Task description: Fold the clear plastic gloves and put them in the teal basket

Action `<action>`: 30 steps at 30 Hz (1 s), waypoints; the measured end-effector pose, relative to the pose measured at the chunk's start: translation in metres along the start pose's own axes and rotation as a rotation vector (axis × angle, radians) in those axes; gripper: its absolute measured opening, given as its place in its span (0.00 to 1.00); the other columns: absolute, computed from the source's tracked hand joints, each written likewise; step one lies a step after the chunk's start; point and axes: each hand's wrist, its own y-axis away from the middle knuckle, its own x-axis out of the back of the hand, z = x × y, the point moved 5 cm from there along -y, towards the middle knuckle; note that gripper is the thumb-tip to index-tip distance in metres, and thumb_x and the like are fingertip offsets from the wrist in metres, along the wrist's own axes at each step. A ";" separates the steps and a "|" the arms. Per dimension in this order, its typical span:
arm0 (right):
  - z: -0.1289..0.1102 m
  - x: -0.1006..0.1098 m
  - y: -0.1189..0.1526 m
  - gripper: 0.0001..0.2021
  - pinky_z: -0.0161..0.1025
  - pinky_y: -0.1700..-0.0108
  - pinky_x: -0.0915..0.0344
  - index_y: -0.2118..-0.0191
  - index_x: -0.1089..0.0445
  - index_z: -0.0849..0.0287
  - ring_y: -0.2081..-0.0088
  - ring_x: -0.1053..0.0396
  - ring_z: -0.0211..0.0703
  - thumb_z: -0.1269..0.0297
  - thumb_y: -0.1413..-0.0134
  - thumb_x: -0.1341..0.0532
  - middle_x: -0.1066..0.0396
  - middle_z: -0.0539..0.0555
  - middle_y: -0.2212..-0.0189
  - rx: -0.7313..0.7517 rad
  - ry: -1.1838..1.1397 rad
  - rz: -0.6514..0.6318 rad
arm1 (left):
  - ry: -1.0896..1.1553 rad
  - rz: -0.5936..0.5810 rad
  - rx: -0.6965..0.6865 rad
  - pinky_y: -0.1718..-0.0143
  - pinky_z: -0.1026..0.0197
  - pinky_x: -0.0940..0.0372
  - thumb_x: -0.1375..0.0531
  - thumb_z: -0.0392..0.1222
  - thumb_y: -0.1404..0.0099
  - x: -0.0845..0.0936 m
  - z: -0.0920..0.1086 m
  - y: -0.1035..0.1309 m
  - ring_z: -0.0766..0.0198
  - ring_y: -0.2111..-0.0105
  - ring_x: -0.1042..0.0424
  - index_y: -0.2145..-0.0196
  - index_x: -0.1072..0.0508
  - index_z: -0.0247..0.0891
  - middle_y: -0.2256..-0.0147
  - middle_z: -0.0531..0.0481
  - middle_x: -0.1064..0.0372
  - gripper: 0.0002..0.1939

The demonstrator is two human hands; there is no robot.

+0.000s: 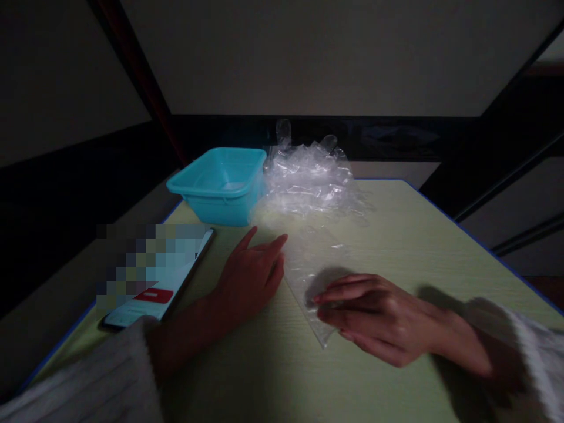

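Observation:
A thin clear plastic piece (315, 264) lies flat on the table, its pointed corner toward me. At its left edge is my left hand (253, 270), with fingers apart and the index fingertip beside the plastic. My right hand (379, 317) is over the near right part of the sheet, its fingers bent and drawn together at the plastic. Whether they pinch it is hard to make out. Behind the sheet rises a crumpled heap of clear plastic (308, 176), which looks like disposable gloves.
A turquoise basket (215, 205) stands at the back left, against the plastic heap. On the left of the pale table (396, 235) lies a lit phone (176, 282), partly pixelated. A wall rises behind the table.

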 end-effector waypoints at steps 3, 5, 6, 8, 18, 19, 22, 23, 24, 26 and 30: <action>-0.001 -0.002 0.000 0.16 0.44 0.55 0.32 0.61 0.30 0.73 0.57 0.29 0.49 0.70 0.42 0.53 0.26 0.67 0.62 -0.001 -0.024 -0.033 | 0.041 -0.044 0.025 0.41 0.45 0.52 0.54 0.34 0.36 -0.002 0.000 0.000 0.61 0.63 0.25 0.49 0.37 0.27 0.66 0.46 0.24 0.19; -0.001 -0.005 -0.001 0.16 0.45 0.52 0.33 0.58 0.31 0.74 0.54 0.31 0.50 0.70 0.42 0.53 0.27 0.67 0.60 -0.012 -0.041 -0.075 | 0.064 -0.069 0.040 0.40 0.45 0.55 0.54 0.35 0.36 -0.003 0.000 0.000 0.60 0.60 0.27 0.48 0.38 0.27 0.63 0.45 0.25 0.19; -0.002 -0.006 -0.001 0.17 0.46 0.50 0.35 0.57 0.31 0.74 0.52 0.33 0.50 0.70 0.42 0.53 0.28 0.67 0.58 -0.018 -0.051 -0.104 | 0.073 -0.083 0.046 0.40 0.45 0.56 0.54 0.35 0.36 -0.004 0.000 0.000 0.60 0.58 0.28 0.48 0.39 0.27 0.61 0.44 0.25 0.19; -0.003 -0.010 -0.003 0.17 0.47 0.46 0.39 0.53 0.33 0.74 0.48 0.36 0.50 0.69 0.42 0.52 0.30 0.65 0.54 -0.028 -0.074 -0.175 | 0.079 -0.122 0.054 0.39 0.44 0.59 0.53 0.35 0.36 -0.006 0.000 0.000 0.60 0.53 0.31 0.47 0.40 0.28 0.56 0.42 0.28 0.20; 0.010 0.000 -0.001 0.14 0.46 0.46 0.38 0.55 0.32 0.70 0.50 0.34 0.45 0.73 0.42 0.51 0.28 0.62 0.55 -0.148 0.125 0.010 | 0.029 -0.177 -0.004 0.41 0.42 0.54 0.49 0.39 0.38 -0.013 0.010 0.005 0.53 0.45 0.40 0.47 0.40 0.27 0.46 0.35 0.38 0.23; 0.014 0.001 0.000 0.14 0.47 0.46 0.38 0.55 0.32 0.69 0.49 0.34 0.45 0.73 0.42 0.51 0.29 0.63 0.54 -0.206 0.150 0.025 | 0.025 -0.188 -0.017 0.40 0.44 0.54 0.49 0.39 0.38 -0.013 0.012 0.006 0.54 0.44 0.40 0.47 0.39 0.26 0.46 0.35 0.38 0.22; 0.026 -0.003 0.002 0.14 0.51 0.43 0.43 0.52 0.34 0.67 0.47 0.35 0.45 0.71 0.41 0.50 0.32 0.62 0.50 -0.365 0.170 -0.017 | 0.002 -0.232 -0.053 0.40 0.47 0.53 0.50 0.39 0.36 -0.015 0.018 0.010 0.54 0.43 0.43 0.47 0.39 0.25 0.44 0.35 0.41 0.22; 0.029 -0.005 0.003 0.15 0.53 0.42 0.45 0.50 0.35 0.66 0.47 0.36 0.44 0.70 0.41 0.50 0.33 0.62 0.49 -0.402 0.166 -0.041 | -0.008 -0.247 -0.059 0.40 0.47 0.53 0.51 0.39 0.36 -0.016 0.019 0.011 0.54 0.42 0.44 0.46 0.39 0.25 0.44 0.35 0.42 0.22; 0.031 -0.007 0.003 0.17 0.54 0.41 0.47 0.48 0.37 0.66 0.46 0.38 0.45 0.69 0.40 0.50 0.34 0.63 0.48 -0.430 0.161 -0.060 | -0.018 -0.261 -0.063 0.40 0.47 0.53 0.52 0.39 0.35 -0.017 0.020 0.011 0.54 0.42 0.45 0.46 0.40 0.24 0.43 0.34 0.43 0.22; 0.034 -0.010 0.002 0.20 0.54 0.40 0.50 0.44 0.42 0.68 0.44 0.41 0.45 0.66 0.39 0.50 0.38 0.65 0.45 -0.465 0.156 -0.093 | -0.034 -0.292 -0.068 0.41 0.47 0.52 0.53 0.39 0.34 -0.020 0.022 0.013 0.53 0.41 0.47 0.45 0.41 0.23 0.42 0.33 0.46 0.23; 0.036 -0.017 0.002 0.26 0.54 0.40 0.52 0.40 0.48 0.71 0.40 0.49 0.48 0.59 0.39 0.49 0.46 0.67 0.41 -0.496 0.165 -0.165 | -0.067 -0.329 -0.071 0.41 0.47 0.52 0.54 0.41 0.33 -0.025 0.022 0.016 0.51 0.39 0.51 0.43 0.45 0.22 0.40 0.32 0.49 0.25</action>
